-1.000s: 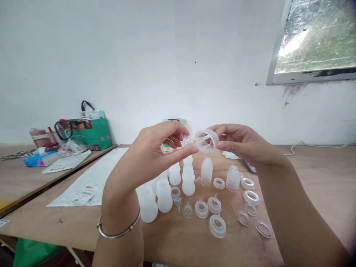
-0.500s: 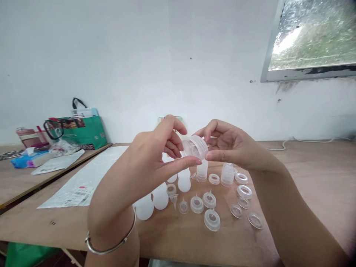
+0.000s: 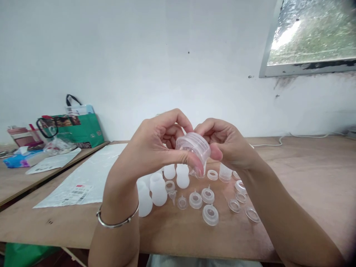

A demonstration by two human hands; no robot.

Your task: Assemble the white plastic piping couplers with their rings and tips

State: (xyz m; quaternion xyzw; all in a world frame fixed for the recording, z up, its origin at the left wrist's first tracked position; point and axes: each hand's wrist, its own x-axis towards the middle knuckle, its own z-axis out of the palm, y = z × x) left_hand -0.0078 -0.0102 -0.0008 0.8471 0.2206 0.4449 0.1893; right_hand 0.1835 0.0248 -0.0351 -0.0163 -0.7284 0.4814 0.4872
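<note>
A clear, ribbed round plastic cap [image 3: 194,144] is held tilted above the table, between both hands. My left hand [image 3: 164,142] grips it from the left, thumb along the lower front and fingers behind. My right hand [image 3: 229,144] is closed on its right edge, with thumb and fingertips. Below them stand several white, bulb-shaped bottles [image 3: 159,191]. Nearby lie several translucent collars with pointed teats [image 3: 210,215], a loose teat [image 3: 182,202] and several clear flat rings [image 3: 252,214]. A clear ribbed cup [image 3: 225,173] stands behind the rings. What the cap holds inside is hard to make out.
A white plastic mailing bag [image 3: 91,174] lies flat at the left. Farther left, a green shopping bag [image 3: 89,129] and a blue tissue pack [image 3: 23,159] rest on another table. A white cable [image 3: 280,141] runs along the wall at the right.
The cap has turned, and my left thumb now lies across its lower front. My right fingers have closed in on its edge. The whole view has shifted slightly.
</note>
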